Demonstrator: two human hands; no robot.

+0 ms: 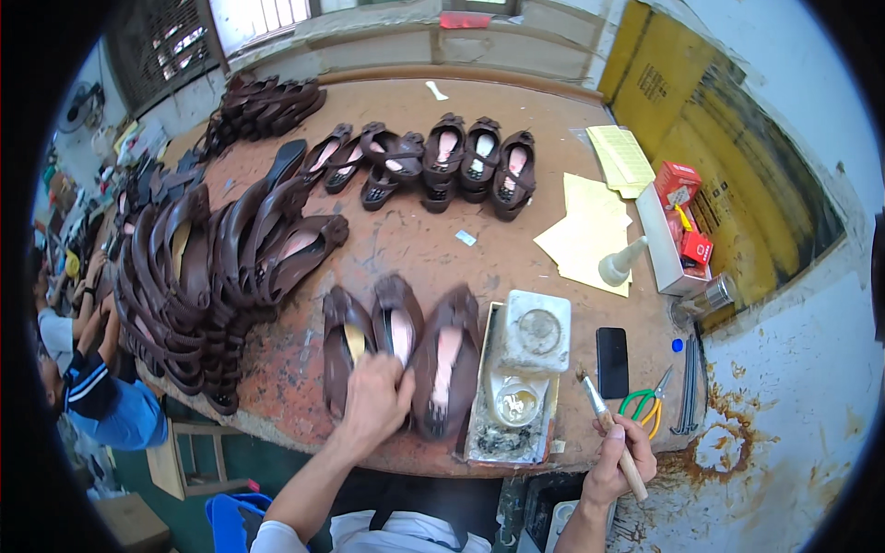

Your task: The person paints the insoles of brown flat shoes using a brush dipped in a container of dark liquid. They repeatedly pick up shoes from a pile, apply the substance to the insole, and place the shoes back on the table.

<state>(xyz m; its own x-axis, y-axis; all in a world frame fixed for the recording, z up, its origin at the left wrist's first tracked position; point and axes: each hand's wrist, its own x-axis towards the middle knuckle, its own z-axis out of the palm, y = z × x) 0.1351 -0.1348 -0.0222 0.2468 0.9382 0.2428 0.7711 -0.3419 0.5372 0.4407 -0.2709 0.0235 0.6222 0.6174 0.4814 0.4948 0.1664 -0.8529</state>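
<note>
Three dark brown shoes stand side by side at the table's front edge, toes pointing away from me. My left hand (376,394) is closed at the back of the middle shoe (398,304), beside the left shoe (343,318); its fingertips are partly hidden. The right shoe (450,364) has a pink insole and looks slightly blurred. In my right hand (619,461) is a brush (597,405) with a wooden handle, its dark tip pointing up. Between the hands sits a stained tray (475,433) holding an open pot (516,403) and a whitish square lid (537,323).
Brown shoes (230,249) are heaped at left, with more (479,161) lined up behind. At right are a phone (612,362), pliers (653,405), yellow papers (585,226), a pale cone-topped bottle (622,263) and a white box (666,249). A person in blue (115,405) is at far left.
</note>
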